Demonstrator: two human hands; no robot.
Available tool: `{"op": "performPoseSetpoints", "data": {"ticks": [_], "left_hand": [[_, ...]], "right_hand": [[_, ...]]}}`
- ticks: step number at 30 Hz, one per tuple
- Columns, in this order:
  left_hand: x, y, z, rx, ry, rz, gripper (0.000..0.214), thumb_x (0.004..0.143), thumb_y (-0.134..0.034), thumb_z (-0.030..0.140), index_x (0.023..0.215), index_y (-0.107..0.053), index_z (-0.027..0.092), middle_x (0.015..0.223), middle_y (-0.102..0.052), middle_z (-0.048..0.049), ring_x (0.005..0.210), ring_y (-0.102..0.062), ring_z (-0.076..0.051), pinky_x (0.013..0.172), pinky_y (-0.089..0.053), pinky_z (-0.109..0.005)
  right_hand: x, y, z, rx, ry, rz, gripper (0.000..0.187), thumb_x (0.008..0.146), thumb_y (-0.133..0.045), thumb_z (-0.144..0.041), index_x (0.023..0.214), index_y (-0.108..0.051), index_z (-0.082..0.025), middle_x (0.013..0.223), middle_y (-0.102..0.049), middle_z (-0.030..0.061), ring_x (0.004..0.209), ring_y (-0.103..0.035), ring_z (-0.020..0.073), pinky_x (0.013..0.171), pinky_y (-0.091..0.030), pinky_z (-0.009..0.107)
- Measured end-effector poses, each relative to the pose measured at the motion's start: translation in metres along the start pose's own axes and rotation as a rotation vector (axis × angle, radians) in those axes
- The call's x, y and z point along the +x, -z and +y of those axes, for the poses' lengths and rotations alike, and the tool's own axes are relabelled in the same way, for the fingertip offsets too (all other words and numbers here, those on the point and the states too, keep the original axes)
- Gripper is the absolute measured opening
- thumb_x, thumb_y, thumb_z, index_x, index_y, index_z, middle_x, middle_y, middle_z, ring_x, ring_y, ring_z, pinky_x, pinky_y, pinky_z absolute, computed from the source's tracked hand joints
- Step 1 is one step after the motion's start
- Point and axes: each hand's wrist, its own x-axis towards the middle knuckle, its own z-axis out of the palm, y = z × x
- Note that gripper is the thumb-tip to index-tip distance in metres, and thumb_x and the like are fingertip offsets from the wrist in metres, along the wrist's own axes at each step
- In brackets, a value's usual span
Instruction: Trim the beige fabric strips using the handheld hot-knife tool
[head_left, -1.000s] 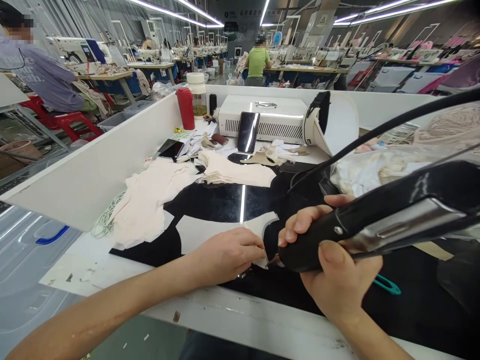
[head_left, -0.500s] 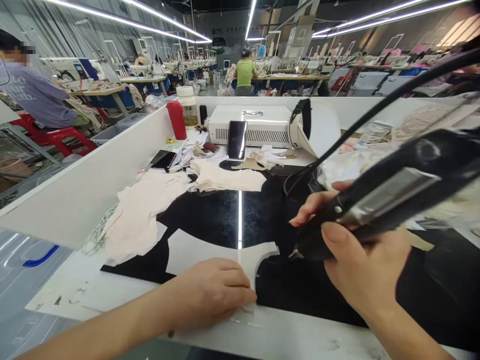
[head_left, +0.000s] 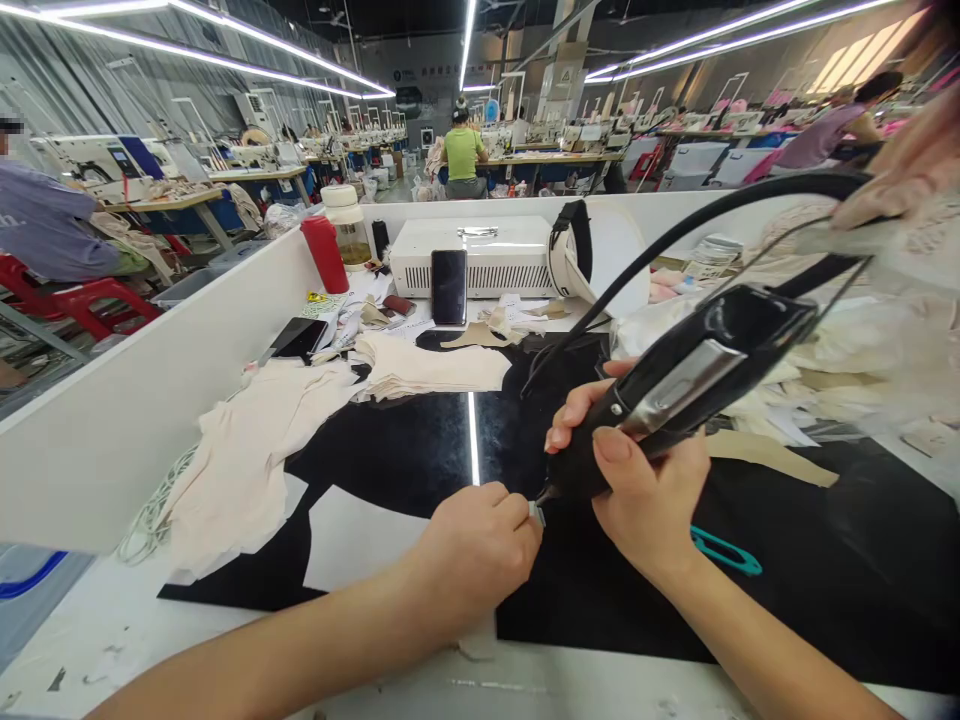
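Note:
My right hand (head_left: 645, 495) is closed around a black corded hand tool (head_left: 690, 375) with a metal plate on its side, its tip pointing down toward my left hand. My left hand (head_left: 476, 545) rests on a pale cut fabric piece (head_left: 352, 540) lying on a glossy black work mat (head_left: 787, 560). Its fingers are pinched on the fabric edge right at the tool's tip. The tool's black cable (head_left: 675, 235) arcs up and away to the right.
Cream fabric pieces (head_left: 247, 450) and a folded stack (head_left: 427, 365) lie to the left. A white machine box (head_left: 487, 255), phones, a red bottle (head_left: 324, 252) and a jar stand at the back. Teal snips (head_left: 724, 552) lie on the mat at the right. Other people sit at tables beyond.
The view has shifted and both hands have come together again. My left hand slid up the fabric to its edge, and the tool's tip dropped down next to its fingers.

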Motion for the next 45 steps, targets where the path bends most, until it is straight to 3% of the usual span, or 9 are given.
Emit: {"op": "performPoseSetpoints", "data": {"ticks": [5, 10, 13, 18, 25, 30, 45], "left_hand": [[0.007, -0.006, 0.009, 0.114, 0.092, 0.047, 0.031, 0.102, -0.071, 0.000, 0.080, -0.064, 0.020, 0.073, -0.058, -0.0011, 0.065, -0.054, -0.019, 0.056, -0.042, -0.032], [0.006, -0.004, 0.010, 0.079, 0.116, 0.158, 0.034, 0.095, -0.066, -0.009, 0.079, -0.062, 0.021, 0.073, -0.058, 0.0003, 0.063, -0.054, -0.019, 0.055, -0.041, -0.036], [0.004, -0.004, 0.006, -0.019, 0.127, 0.193, 0.034, 0.102, -0.061, -0.005, 0.081, -0.061, 0.021, 0.077, -0.060, 0.0006, 0.065, -0.057, -0.019, 0.055, -0.042, -0.037], [0.000, -0.001, -0.002, -0.016, 0.143, 0.249, 0.036, 0.115, -0.058, 0.006, 0.083, -0.060, 0.023, 0.078, -0.060, 0.0012, 0.067, -0.056, -0.020, 0.060, -0.040, -0.039], [-0.004, -0.010, -0.002, -0.001, 0.160, 0.217, 0.033, 0.112, -0.063, 0.007, 0.083, -0.059, 0.024, 0.078, -0.062, 0.0011, 0.069, -0.056, -0.020, 0.061, -0.036, -0.040], [-0.001, -0.009, 0.001, -0.011, 0.168, 0.226, 0.034, 0.112, -0.063, 0.006, 0.083, -0.059, 0.023, 0.076, -0.060, 0.0019, 0.068, -0.055, -0.020, 0.060, -0.035, -0.040], [0.001, -0.008, 0.001, 0.002, 0.166, 0.247, 0.036, 0.114, -0.060, 0.005, 0.082, -0.060, 0.023, 0.076, -0.058, 0.0021, 0.065, -0.052, -0.020, 0.058, -0.034, -0.041]], "right_hand": [[-0.001, -0.002, 0.000, 0.032, -0.014, -0.019, 0.054, 0.094, -0.102, -0.056, 0.129, -0.069, -0.031, 0.091, -0.078, -0.0041, 0.063, -0.068, 0.0154, 0.057, -0.062, 0.031], [0.002, -0.006, -0.002, 0.054, 0.000, -0.045, 0.050, 0.095, -0.101, -0.055, 0.122, -0.068, -0.031, 0.088, -0.079, -0.0042, 0.058, -0.067, 0.0138, 0.051, -0.060, 0.029], [0.004, -0.006, -0.002, 0.045, 0.019, -0.047, 0.048, 0.094, -0.101, -0.057, 0.115, -0.067, -0.030, 0.087, -0.079, -0.0044, 0.061, -0.069, 0.0135, 0.057, -0.063, 0.027], [0.004, -0.006, 0.000, 0.065, 0.011, -0.036, 0.049, 0.097, -0.100, -0.053, 0.125, -0.068, -0.030, 0.088, -0.078, -0.0045, 0.066, -0.071, 0.0137, 0.065, -0.066, 0.028], [0.003, -0.009, -0.001, 0.026, 0.006, 0.023, 0.055, 0.092, -0.102, -0.059, 0.123, -0.067, -0.029, 0.085, -0.078, -0.0042, 0.061, -0.070, 0.0155, 0.060, -0.067, 0.032], [0.004, -0.007, -0.002, 0.006, 0.003, -0.012, 0.054, 0.095, -0.098, -0.061, 0.126, -0.065, -0.031, 0.084, -0.076, -0.0036, 0.062, -0.071, 0.0190, 0.059, -0.067, 0.037], [0.004, -0.007, -0.001, 0.015, 0.049, -0.004, 0.045, 0.097, -0.098, -0.057, 0.117, -0.068, -0.031, 0.088, -0.078, -0.0031, 0.062, -0.071, 0.0173, 0.057, -0.067, 0.034]]}}
